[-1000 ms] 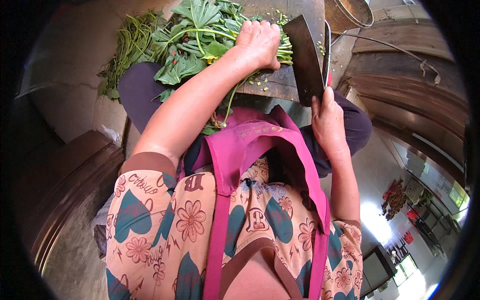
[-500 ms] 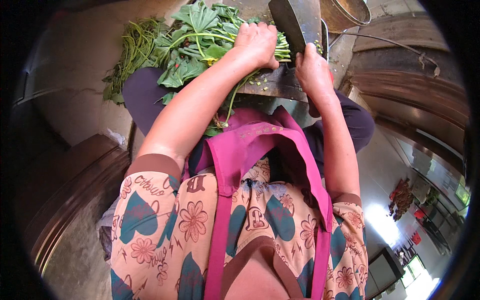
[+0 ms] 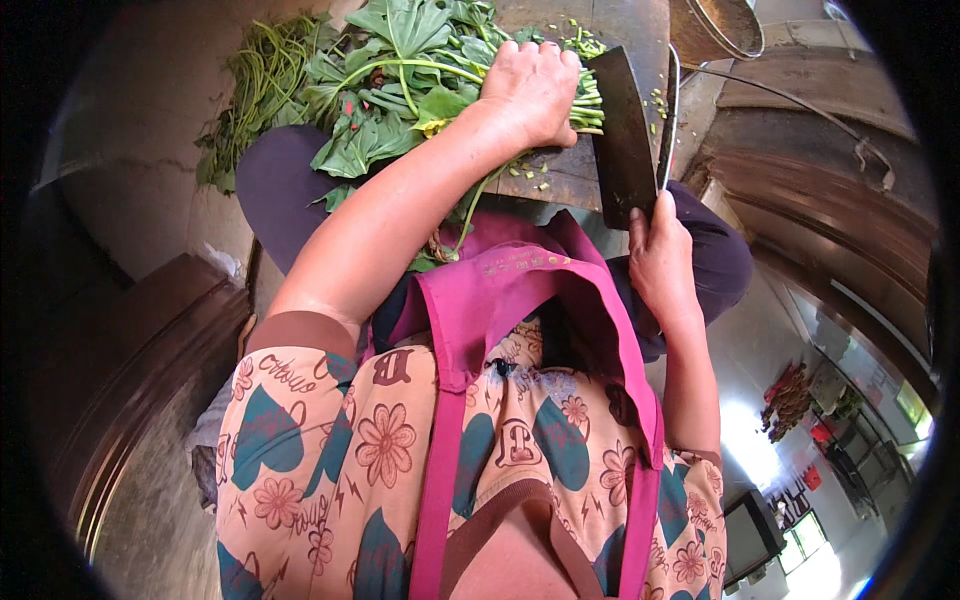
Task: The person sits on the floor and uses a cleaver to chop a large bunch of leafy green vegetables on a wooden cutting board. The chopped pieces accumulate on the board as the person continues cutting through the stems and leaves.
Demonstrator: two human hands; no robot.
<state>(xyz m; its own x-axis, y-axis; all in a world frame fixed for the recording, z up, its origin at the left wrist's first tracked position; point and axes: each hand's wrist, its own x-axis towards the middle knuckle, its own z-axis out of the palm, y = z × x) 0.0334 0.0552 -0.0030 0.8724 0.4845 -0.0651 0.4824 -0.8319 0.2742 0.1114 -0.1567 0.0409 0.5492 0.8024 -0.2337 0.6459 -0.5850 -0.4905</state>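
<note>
the left hand (image 3: 535,97) presses a bundle of leafy greens (image 3: 370,140) onto a wooden bench (image 3: 630,25) as the right hand (image 3: 664,258) grips a cleaver (image 3: 624,140) beside the trimmed stem ends (image 3: 590,112), some chopped bits (image 3: 583,42) already scattered, most of the bundle apparently uncut.

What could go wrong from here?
1. The left hand pins the greens close to the knife; a misplaced stroke could nick a finger.
2. The right hand holds that knife beside the right knee; a slip might cut the leg.
3. Cut bits lie near the board's near edge; some could fall off.
</note>
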